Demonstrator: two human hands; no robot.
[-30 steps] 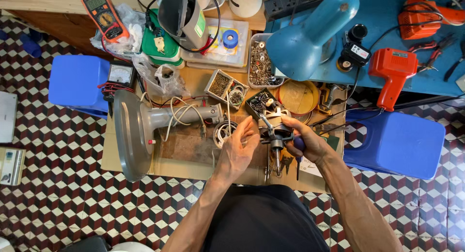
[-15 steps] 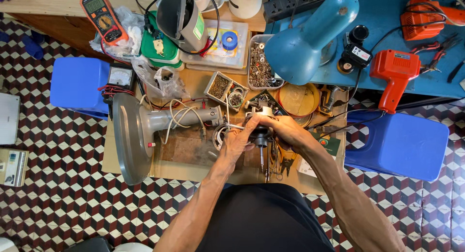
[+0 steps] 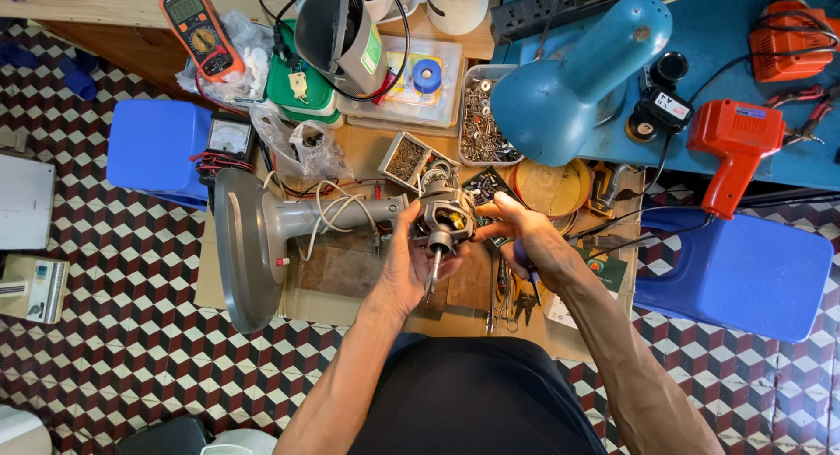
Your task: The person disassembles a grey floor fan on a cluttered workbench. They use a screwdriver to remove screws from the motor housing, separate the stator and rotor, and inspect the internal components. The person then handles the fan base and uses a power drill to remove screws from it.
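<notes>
Grey metal and copper windings fill the centre of the scene, where a person at a cluttered wooden workbench [image 3: 262, 284] holds a small fan motor [image 3: 444, 219] just above the bench top, between both hands. The left hand [image 3: 409, 267] cups the motor from below and the side, fingers curled around its housing; the right hand [image 3: 525, 236] closes on it from the other side, thumb and forefinger pinching the casing while what looks like a blue-handled tool sits tucked in the palm. The motor's steel shaft [image 3: 434, 267] points down and towards the person, so its long axis runs roughly from the far side of the bench back to the body, tilted slightly left. Judged by its build, the motor is dense and stiff, heavy for its bulk, best gripped by the solid outer housing rather than by the thin shaft or the exposed windings and wires, which look easy to damage. Just left of it lies a grey fan stand [image 3: 254, 245] on its side, white wires [image 3: 337, 212] trailing across its neck. A blue desk lamp [image 3: 569, 87], a tray of screws [image 3: 479, 122], an orange multimeter [image 3: 199, 31] and a red soldering gun [image 3: 735, 149] lie well beyond the hands.
</notes>
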